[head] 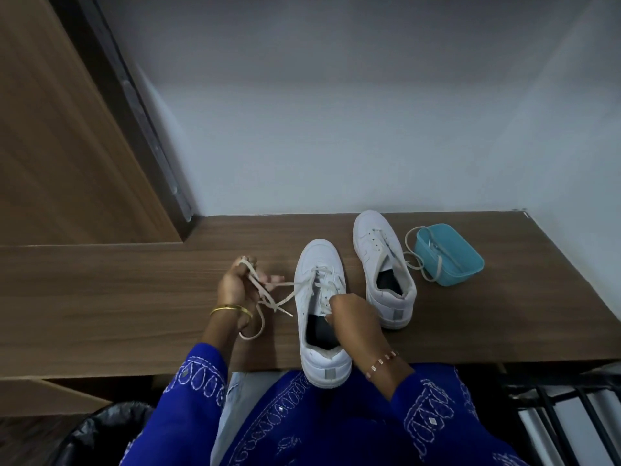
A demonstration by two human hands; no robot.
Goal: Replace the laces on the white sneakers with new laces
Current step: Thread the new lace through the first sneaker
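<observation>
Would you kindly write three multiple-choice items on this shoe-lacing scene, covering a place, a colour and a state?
1. Where is the tub?
A. right of the far sneaker
B. left of the near sneaker
C. on the lap

2. What colour is the tub?
A. red
B. turquoise
C. black

3. What is the left hand doing?
A. resting flat
B. holding the tub
C. gripping the lace

Answers: 1 A, it stands beside the far sneaker's right side. 2 B, its walls are turquoise. 3 C, lace loops round the fingers.
</observation>
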